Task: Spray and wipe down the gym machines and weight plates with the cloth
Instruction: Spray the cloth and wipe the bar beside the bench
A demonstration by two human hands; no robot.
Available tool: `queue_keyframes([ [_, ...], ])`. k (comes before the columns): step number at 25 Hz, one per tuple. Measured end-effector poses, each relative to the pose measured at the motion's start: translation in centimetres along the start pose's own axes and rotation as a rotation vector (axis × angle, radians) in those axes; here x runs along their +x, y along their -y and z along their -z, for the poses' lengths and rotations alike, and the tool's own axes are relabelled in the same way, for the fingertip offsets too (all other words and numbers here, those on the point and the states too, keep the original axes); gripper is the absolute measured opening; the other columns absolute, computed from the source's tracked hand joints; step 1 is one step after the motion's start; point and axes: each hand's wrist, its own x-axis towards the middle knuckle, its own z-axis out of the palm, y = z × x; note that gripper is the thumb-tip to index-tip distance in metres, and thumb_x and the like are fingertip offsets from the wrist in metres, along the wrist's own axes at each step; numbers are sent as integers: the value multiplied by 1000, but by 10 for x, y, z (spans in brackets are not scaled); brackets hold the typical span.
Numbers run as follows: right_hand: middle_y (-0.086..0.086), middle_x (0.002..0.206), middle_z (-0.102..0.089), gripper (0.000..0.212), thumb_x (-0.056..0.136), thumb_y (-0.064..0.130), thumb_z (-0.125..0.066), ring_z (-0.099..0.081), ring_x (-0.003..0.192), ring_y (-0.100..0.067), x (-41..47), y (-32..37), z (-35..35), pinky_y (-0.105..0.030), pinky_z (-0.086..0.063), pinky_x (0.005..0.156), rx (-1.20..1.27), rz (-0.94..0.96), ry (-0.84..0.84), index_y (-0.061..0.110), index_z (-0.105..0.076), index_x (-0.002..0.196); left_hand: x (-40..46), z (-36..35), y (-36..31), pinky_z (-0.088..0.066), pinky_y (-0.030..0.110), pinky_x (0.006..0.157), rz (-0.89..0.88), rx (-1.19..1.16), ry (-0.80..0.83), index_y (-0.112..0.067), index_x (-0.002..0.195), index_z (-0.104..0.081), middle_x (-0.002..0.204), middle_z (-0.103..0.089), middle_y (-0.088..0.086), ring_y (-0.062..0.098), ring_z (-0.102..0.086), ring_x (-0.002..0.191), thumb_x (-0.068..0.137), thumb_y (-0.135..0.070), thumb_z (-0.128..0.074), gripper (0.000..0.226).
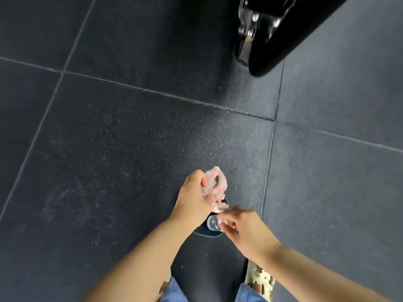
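My left hand (193, 198) is closed around a pink and white cloth (214, 185), which bunches out past my fingers and hangs toward my right hand. Close beside it, my right hand (242, 228) grips a small clear bottle (212, 222); only its rounded end shows beyond my fingers. Both hands are low in front of me, above the dark floor. A black gym machine part (283, 33) with shiny metal bolts and a bracket juts in at the top right, well away from both hands.
Dark speckled rubber floor tiles (130, 138) with pale seams fill the view. A dark shoe (209, 233) shows under the bottle. My dark trouser leg, blue denim and a patterned fabric edge (259, 277) lie at the bottom.
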Motion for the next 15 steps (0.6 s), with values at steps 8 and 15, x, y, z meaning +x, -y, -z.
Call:
queue_keyframes([
  [8, 19, 97, -54, 37, 84, 71, -36, -57, 82, 4, -164, 148, 243, -6, -41, 70, 185, 159, -460, 44, -48, 107, -139, 165, -203, -19, 15, 88, -395, 467, -2, -58, 123, -44, 117, -17, -25, -1, -25, 110, 75, -39, -66, 55],
  [15, 25, 56, -55, 35, 88, 4, -62, -47, 51, 1, -255, 255, 354, -9, -36, 51, 372, 205, -892, 24, -54, 60, -225, 226, -329, -34, 22, 99, -624, 426, -206, -38, 120, -54, 125, -29, -20, 7, -35, 115, 67, -58, -72, 60],
])
